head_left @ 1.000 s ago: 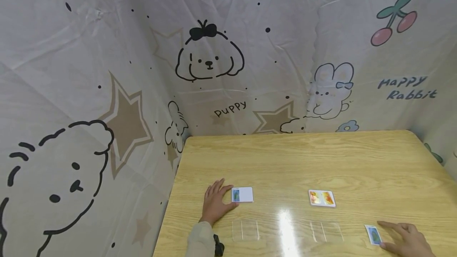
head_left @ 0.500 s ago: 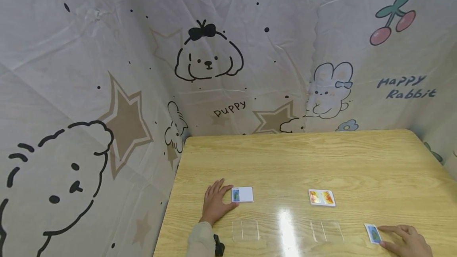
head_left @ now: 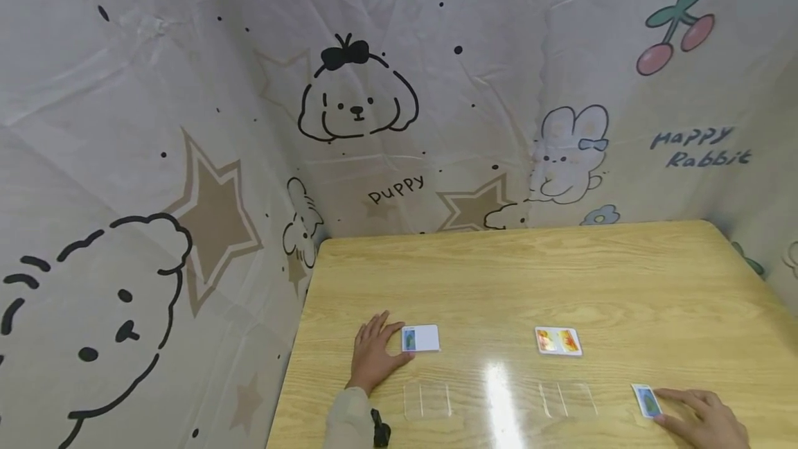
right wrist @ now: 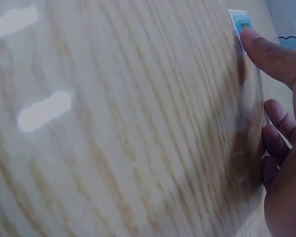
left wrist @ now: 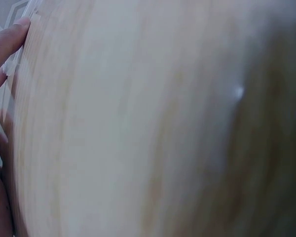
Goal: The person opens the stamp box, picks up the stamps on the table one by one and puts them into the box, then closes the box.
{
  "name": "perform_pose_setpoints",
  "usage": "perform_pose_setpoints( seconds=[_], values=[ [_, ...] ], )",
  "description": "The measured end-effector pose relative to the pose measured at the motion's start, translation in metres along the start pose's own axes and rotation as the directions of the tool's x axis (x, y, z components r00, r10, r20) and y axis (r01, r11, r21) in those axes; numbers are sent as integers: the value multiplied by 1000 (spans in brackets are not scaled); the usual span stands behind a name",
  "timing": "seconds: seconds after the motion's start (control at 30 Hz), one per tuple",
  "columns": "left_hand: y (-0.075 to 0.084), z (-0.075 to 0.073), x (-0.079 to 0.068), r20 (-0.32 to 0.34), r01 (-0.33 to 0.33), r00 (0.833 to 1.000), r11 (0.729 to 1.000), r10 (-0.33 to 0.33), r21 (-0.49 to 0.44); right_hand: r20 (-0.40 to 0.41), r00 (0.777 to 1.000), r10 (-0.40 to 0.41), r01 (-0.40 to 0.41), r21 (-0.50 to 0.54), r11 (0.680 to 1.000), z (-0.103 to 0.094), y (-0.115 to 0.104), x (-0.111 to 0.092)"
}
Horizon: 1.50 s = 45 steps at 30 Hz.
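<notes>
Behind and at the left: a creased, cartoon-printed sheet [head_left: 368, 12]. Likely limits any wide sweep that way. Beneath the hands: a wood-grained table [head_left: 548, 283], streaked with glare [head_left: 499, 407]. Looks slick; may let a nudged card skid off.

At one side: left hand [head_left: 372, 355], spread, thumb and index at two corners of the half-blank card [head_left: 425, 338]. Seems to touch without curling round; could shove it askew through a small twist of the wrist. Opposite: right hand [head_left: 707, 416], partly closed, pinching the edge of a blue-green card [head_left: 648, 401] between thumb and index. Seems a thin hold — could drop the card from too light a squeeze or crease it from too hard a one.

On the near side of the half-blank card: left clear piece [head_left: 422, 400]. Between glare and blue-green card: right clear piece [head_left: 564, 399]. Hard to see on wood — easy to catch with a cuff or knuckles. Beyond the latter: orange-pictured card [head_left: 557, 341]; cannot tell whether single or stacked. By the left cuff: a black fitting [head_left: 382, 434].
</notes>
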<state>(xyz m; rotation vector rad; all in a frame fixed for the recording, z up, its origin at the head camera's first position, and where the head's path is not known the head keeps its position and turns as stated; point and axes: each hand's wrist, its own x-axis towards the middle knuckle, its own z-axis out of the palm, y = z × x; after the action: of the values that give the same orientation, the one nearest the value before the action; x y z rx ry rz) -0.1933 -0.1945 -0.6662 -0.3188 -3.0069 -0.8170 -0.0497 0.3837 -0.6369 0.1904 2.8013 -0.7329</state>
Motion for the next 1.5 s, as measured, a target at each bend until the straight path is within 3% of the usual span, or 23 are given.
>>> perform_pose_setpoints(
  seconds=[0.23, 0.5, 0.97, 1.5],
  values=[
    [-1, -3, 0, 16, 5, 1000, 1000, -5, 2, 15, 999, -40, 40, -28, 999, -1, -4, 3],
    [-1, -2, -1, 23, 9, 1000, 1000, -9, -9, -85, 982, -170, 168, -33, 985, 2, -9, 3],
    [0, -1, -1, 6, 5, 1000, 1000, -5, -6, -2, 994, -106, 105, -57, 993, -1, -15, 12],
    [6, -7, -2, 35, 24, 999, 1000, -23, -14, 29, 997, -65, 64, 27, 998, 3, -19, 10]
  ],
)
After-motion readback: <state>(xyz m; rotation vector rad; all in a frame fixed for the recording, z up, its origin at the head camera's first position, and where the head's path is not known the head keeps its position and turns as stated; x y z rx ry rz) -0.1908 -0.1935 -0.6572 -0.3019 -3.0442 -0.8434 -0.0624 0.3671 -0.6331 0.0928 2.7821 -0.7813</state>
